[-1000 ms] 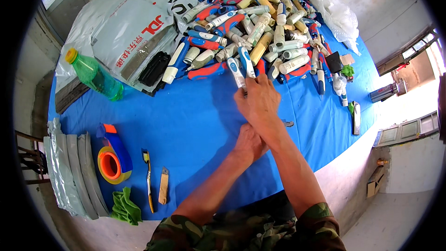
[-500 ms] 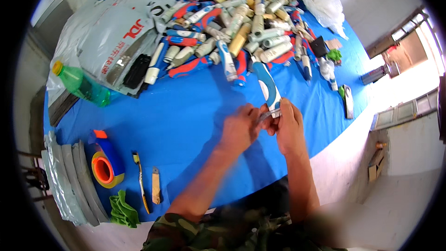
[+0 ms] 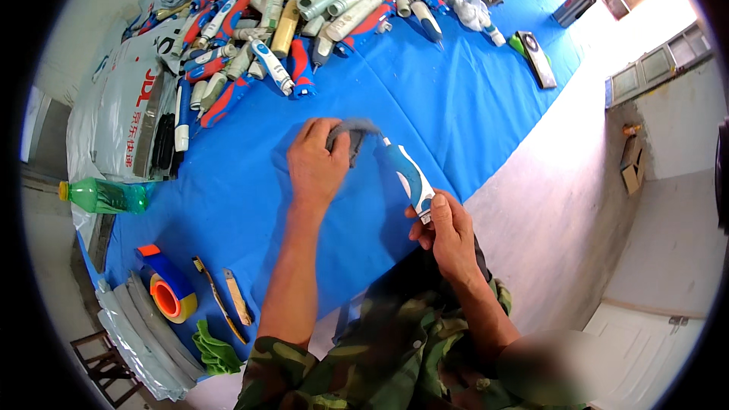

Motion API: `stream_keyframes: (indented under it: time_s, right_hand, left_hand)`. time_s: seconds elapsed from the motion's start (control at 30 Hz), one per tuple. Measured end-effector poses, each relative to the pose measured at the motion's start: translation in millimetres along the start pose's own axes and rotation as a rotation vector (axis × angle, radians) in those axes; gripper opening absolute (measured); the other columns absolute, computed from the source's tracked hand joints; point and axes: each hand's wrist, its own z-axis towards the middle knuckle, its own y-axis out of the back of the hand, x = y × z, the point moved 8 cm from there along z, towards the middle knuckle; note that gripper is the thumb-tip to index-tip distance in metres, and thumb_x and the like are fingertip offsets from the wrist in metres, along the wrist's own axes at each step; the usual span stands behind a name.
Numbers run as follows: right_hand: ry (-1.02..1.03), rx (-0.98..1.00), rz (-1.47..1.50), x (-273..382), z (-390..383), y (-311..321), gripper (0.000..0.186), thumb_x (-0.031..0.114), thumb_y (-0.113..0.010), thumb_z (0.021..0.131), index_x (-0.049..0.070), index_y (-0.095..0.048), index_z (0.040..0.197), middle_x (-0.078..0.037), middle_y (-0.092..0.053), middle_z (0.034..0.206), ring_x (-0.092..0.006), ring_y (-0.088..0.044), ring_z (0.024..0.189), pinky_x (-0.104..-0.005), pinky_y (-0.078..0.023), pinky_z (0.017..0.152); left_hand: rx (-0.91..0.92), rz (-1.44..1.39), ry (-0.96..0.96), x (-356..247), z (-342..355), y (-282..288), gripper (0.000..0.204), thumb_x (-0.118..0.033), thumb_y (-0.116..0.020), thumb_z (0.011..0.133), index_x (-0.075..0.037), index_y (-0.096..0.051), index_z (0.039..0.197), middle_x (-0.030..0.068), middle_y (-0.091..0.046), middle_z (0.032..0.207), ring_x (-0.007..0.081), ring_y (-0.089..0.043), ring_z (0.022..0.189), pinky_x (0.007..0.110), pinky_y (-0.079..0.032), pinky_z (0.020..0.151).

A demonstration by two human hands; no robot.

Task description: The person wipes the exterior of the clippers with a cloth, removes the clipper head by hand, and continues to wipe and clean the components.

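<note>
In my right hand (image 3: 449,237) is a white and blue electric toothbrush handle (image 3: 411,181), gripped at its lower end. It tilts up and to the left, with a small metal shaft at its tip and no brush head on it. My left hand (image 3: 315,167) pinches a dark grey cloth (image 3: 351,135) above the blue tablecloth. The cloth is slightly blurred and hangs just left of the handle's tip, apart from it. Beyond my hands lies a pile of similar handles (image 3: 282,26), many cream or white, others red and blue.
To the left are a grey plastic mailing bag (image 3: 121,121), a green bottle (image 3: 106,196) on its side, a tape dispenser (image 3: 168,288), a toothbrush (image 3: 219,296), a utility knife (image 3: 238,298), a green cloth (image 3: 216,349) and stacked grey bags (image 3: 156,338). A clipper-like tool (image 3: 536,59) lies far right.
My left hand has moved left and up with the grey cloth, away from the toothbrush handle. My right hand still holds the handle, now lower in view. The whole view has turned to the right.
</note>
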Motion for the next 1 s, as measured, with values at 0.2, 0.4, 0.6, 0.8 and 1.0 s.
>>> stream_keyframes:
  time_s: [0.2, 0.4, 0.6, 0.8, 1.0]
  right_hand:
    - [-0.091, 0.091, 0.051, -10.8, -9.6, 3.5, 0.046, 0.03, -0.057, 0.113, -0.004, -0.059, 0.143, -0.009, -0.075, 0.11, -0.012, -0.067, 0.076, -0.0263, -0.049, 0.063]
    - [-0.063, 0.154, 0.157, -10.5, -13.7, 6.0, 0.044, 0.022, -0.063, 0.109, -0.007, -0.058, 0.142, -0.011, -0.074, 0.11, -0.0117, -0.068, 0.08, -0.027, -0.053, 0.069]
    - [-0.064, 0.105, 0.143, -21.0, -31.1, 21.9, 0.042, 0.019, -0.065, 0.107, -0.006, -0.059, 0.141, -0.007, -0.075, 0.1, -0.0094, -0.065, 0.076, -0.0258, -0.052, 0.067]
    - [0.062, 0.06, 0.073, -39.3, -33.2, 32.5, 0.043, 0.018, -0.069, 0.104, -0.005, -0.057, 0.138, -0.005, -0.07, 0.087, -0.007, -0.061, 0.069, -0.0258, -0.048, 0.063]
    - [0.135, 0.054, 0.05, -39.7, -31.7, 42.7, 0.037, 0.017, -0.069, 0.103, -0.003, -0.058, 0.132, -0.008, -0.069, 0.085, -0.0092, -0.06, 0.066, -0.0278, -0.047, 0.061]
  left_hand:
    - [0.031, 0.075, -0.041, -7.8, -0.6, 0.1, 0.015, -0.007, -0.072, 0.093, 0.0, -0.075, 0.105, 0.0158, -0.075, 0.102, 0.0341, -0.073, 0.09, 0.043, -0.058, 0.079]
    - [0.07, 0.209, -0.123, -14.3, -4.2, -4.4, 0.015, -0.007, -0.072, 0.095, -0.001, -0.075, 0.108, 0.0148, -0.074, 0.102, 0.0329, -0.073, 0.089, 0.044, -0.058, 0.077]
    - [0.077, 0.347, -0.208, -21.9, -5.7, -10.9, 0.022, -0.003, -0.069, 0.096, -0.002, -0.076, 0.117, 0.014, -0.073, 0.103, 0.0316, -0.072, 0.088, 0.042, -0.058, 0.076]
    - [0.179, 0.254, -0.173, -41.5, -2.2, -5.1, 0.027, -0.003, -0.069, 0.098, -0.001, -0.076, 0.124, 0.0125, -0.074, 0.107, 0.0245, -0.073, 0.092, 0.036, -0.057, 0.078]
    - [0.28, -0.068, 0.543, -91.2, -45.6, -1.7, 0.023, -0.01, -0.071, 0.101, -0.001, -0.076, 0.121, 0.0118, -0.075, 0.109, 0.0154, -0.071, 0.095, 0.034, -0.058, 0.079]
